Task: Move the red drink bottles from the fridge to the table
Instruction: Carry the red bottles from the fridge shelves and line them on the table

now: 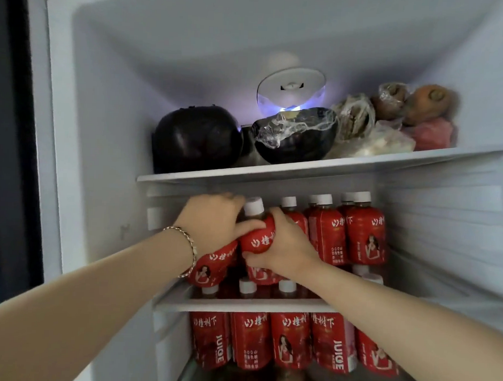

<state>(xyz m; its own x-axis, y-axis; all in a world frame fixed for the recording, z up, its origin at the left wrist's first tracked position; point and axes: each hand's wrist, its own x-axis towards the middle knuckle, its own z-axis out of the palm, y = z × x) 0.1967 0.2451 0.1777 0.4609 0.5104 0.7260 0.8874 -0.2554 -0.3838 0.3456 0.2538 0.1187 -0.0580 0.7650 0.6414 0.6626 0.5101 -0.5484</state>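
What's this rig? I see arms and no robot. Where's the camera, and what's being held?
There is no machine here: a person works with two bare hands. The single picture comes from a wide-angle camera worn on the person's head, looking forward and down into an open fridge.

The left hand, with a bracelet on its wrist, grips a tilted red bottle. The right hand grips the white-capped red bottle next to it, and the left thumb lies across that one too.

Beside them on the middle shelf are upright red bottles. More red bottles stand on the level below. The top shelf carries dark round vegetables and bagged produce. The table is not in view.
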